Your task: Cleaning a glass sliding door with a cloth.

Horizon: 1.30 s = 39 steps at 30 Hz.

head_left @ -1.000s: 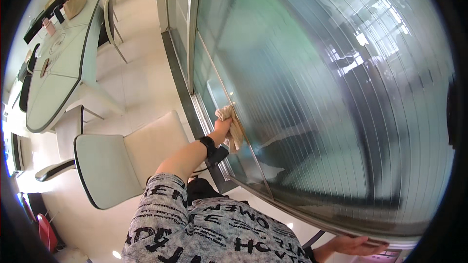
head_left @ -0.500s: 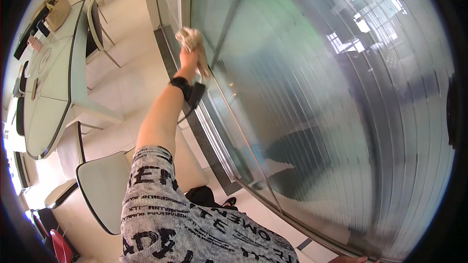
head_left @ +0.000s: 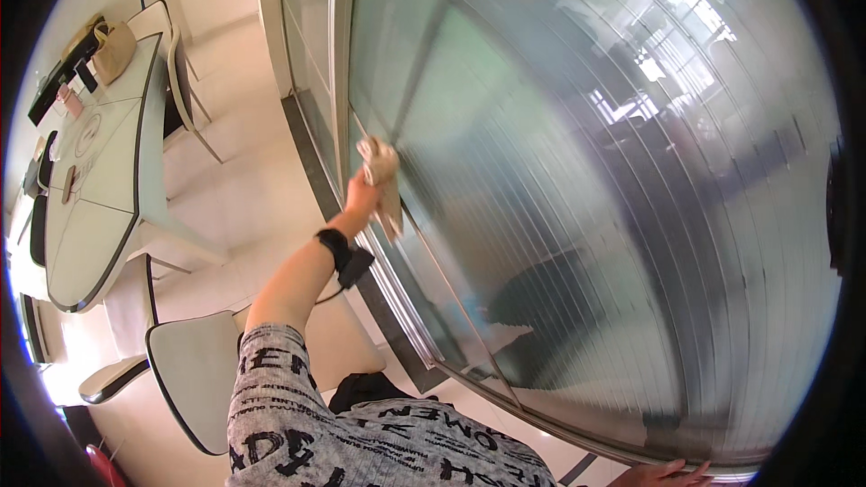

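A tall ribbed glass door panel (head_left: 541, 180) in a metal frame fills the middle and right. My left hand (head_left: 361, 197) is closed round a bunched beige cloth (head_left: 383, 171), held against the panel near its left upright. Part of the cloth hangs below the fingers. The left wrist carries a black strap (head_left: 334, 248) with a small box and a cable. At the lower right rim, my right hand (head_left: 657, 475) rests by the door's edge (head_left: 722, 469), fingers stretched out and slightly apart; the rest of it is cut off.
A white dark-edged table (head_left: 104, 189) stands at the left, with a tan bag (head_left: 115, 51) and a pink bottle (head_left: 69, 99) on it. White chairs (head_left: 189, 379) surround it, one close by my left arm. A metal floor track (head_left: 397, 293) runs along the door.
My left hand has come down the panel, nearer to me, still gripping the cloth. More of my right hand shows at the lower rim. The whole view has shifted slightly.
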{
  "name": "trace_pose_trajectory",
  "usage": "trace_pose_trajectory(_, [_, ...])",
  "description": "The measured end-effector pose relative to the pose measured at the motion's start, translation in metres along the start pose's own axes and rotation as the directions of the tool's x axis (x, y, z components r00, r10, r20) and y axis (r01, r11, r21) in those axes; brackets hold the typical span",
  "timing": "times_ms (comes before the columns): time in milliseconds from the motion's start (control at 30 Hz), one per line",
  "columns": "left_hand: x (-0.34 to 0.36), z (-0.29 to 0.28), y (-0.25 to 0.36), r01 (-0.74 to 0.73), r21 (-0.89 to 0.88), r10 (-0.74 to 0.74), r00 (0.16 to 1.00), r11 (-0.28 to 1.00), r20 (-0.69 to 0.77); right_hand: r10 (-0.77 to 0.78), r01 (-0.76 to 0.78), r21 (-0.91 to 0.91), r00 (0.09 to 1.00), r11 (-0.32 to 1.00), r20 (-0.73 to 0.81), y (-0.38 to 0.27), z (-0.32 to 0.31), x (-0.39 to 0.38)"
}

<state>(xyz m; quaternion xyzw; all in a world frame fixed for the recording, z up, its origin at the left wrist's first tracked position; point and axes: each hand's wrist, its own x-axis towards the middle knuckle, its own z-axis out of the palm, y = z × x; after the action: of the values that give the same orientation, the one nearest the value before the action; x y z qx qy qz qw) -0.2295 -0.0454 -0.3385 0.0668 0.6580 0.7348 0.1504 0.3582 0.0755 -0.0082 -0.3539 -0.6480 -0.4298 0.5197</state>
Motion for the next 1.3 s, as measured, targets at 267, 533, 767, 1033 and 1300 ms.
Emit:
trace_pose_trajectory(267, [0.018,0.026,0.094,-0.378,0.057,0.382,0.904,0.924,-0.192,-0.022,0.022,0.016,0.998,1.000,-0.055,0.008,0.001,-0.001])
trace_pose_trajectory(533, [-0.162,0.062,0.003,-0.141,-0.092,0.160,0.956,0.986,0.247,-0.076,0.076,0.005,0.997,0.997,-0.012,0.014,0.000,-0.008])
trace_pose_trajectory(767, [-0.079,0.059,0.146,-0.504,-0.129,0.497,0.864,0.854,-0.084,0.078,-0.081,0.163,0.997,0.983,0.025,0.020,-0.002,-0.017])
trace_pose_trajectory(1033, [-0.228,0.117,0.168,-0.728,0.077,0.725,0.685,0.681,0.071,0.075,-0.085,0.250,0.996,0.964,0.049,0.020,-0.006,-0.019])
trace_pose_trajectory(1300, [-0.298,0.128,0.177,-0.698,-0.092,0.698,0.682,0.710,0.217,0.121,-0.127,0.544,0.992,0.830,0.047,0.027,-0.002,-0.031])
